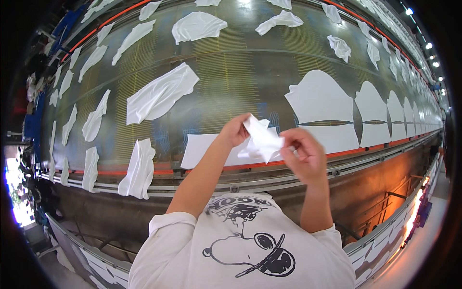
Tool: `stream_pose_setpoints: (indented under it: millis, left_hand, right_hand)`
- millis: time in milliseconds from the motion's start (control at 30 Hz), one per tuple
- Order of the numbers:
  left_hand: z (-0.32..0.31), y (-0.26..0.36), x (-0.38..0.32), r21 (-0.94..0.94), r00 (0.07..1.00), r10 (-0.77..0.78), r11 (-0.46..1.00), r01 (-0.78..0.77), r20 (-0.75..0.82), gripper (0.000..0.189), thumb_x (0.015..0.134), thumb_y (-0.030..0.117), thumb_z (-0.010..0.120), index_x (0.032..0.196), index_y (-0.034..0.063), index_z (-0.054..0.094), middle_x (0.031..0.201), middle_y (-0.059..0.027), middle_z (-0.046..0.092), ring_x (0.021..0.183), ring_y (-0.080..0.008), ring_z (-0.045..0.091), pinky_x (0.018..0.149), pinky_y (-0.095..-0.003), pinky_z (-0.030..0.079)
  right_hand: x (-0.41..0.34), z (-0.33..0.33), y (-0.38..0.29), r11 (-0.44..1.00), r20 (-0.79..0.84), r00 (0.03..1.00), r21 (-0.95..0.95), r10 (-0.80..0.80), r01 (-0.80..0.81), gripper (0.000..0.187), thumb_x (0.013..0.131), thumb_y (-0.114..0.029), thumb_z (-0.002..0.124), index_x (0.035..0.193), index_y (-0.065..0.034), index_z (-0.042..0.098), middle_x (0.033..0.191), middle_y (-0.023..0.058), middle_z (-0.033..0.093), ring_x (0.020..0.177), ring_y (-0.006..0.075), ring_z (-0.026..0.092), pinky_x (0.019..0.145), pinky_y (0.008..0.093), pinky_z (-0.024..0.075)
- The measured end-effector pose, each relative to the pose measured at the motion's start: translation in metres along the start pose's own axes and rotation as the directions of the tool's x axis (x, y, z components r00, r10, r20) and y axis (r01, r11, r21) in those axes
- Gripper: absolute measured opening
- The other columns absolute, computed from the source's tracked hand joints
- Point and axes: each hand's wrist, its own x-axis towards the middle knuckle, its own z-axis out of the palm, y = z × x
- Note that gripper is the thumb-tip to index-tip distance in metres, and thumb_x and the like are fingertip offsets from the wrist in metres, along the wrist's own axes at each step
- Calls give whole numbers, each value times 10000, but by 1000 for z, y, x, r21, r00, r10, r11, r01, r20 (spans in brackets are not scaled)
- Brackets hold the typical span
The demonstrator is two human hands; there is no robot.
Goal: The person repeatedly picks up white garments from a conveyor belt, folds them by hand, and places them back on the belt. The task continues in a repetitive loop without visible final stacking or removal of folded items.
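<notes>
My left hand [236, 130] pinches one corner of a small crumpled white fabric piece [264, 139]. The other side of this piece is between the thumb and fingers of my right hand [305, 153]. Both hands hold it above a flat white fabric panel [202, 147] along the near edge of a long printing table [231, 94]. The held piece and my forearm hide part of that panel. To the right, a wide curved-top fabric piece [321, 97] lies smooth, just above another flat panel [334, 136].
Loosely folded white pieces lie to the left, one of them [162, 94] large and one [139, 169] overhanging the near rail [234, 188]. More rumpled pieces [199, 27] lie across the far side. Flat pieces [371, 103] continue in a row rightward. Orange strips [346, 153] run along the edges.
</notes>
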Motion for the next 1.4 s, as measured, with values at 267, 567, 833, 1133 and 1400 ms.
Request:
stream_pose_setpoints:
  millis: [267, 567, 833, 1133, 1400]
  left_hand:
    - [-43, 62, -148, -199, 871, 485, 864, -463, 75, 234, 1030, 148, 587, 1204, 3, 644, 1264, -114, 737, 1169, -254, 715, 1013, -425, 604]
    - [-118, -64, -159, -350, 893, 222, 862, -368, -392, 300, 1023, 255, 600, 1248, 56, 611, 1141, -108, 658, 1020, -261, 652, 959, -472, 595]
    - [-102, -61, -168, -102, 863, 319, 917, -386, -392, 400, 1082, 353, 582, 1302, 18, 586, 1142, -102, 660, 991, -248, 661, 881, -406, 597]
    - [-122, -4, -210, -165, 715, 447, 776, -609, -537, 133, 1033, 168, 638, 1090, 53, 671, 939, -41, 679, 894, -201, 677, 836, -378, 598]
    - [-89, 154, -106, -76, 743, 621, 752, -655, -251, 120, 1032, 141, 601, 1029, 23, 624, 987, -104, 689, 909, -242, 683, 878, -388, 620]
  right_hand:
    - [-38, -58, 43, 983, -110, 985, -107, 137, -149, 302, 966, 36, 736, 1265, 21, 697, 1022, 19, 634, 931, 97, 610, 854, 255, 517]
    - [-110, 35, 221, 327, 168, 456, 490, 874, -808, 444, 1112, -400, 595, 1265, 16, 625, 1169, 167, 715, 1023, 254, 735, 896, 402, 629]
    - [-40, 124, 248, -108, 674, 510, 652, 534, -750, 573, 1091, -479, 608, 1417, -11, 559, 1245, 149, 694, 1130, 271, 698, 978, 457, 592]
    - [5, 40, 210, 289, 86, 764, 893, 640, -343, 212, 1033, -216, 724, 1194, -87, 673, 1092, 45, 710, 940, 170, 686, 797, 367, 599]
    - [127, -20, 219, 492, -181, 710, 831, 681, -259, 234, 1064, -217, 682, 1177, -20, 625, 1008, 109, 677, 930, 232, 690, 828, 376, 621]
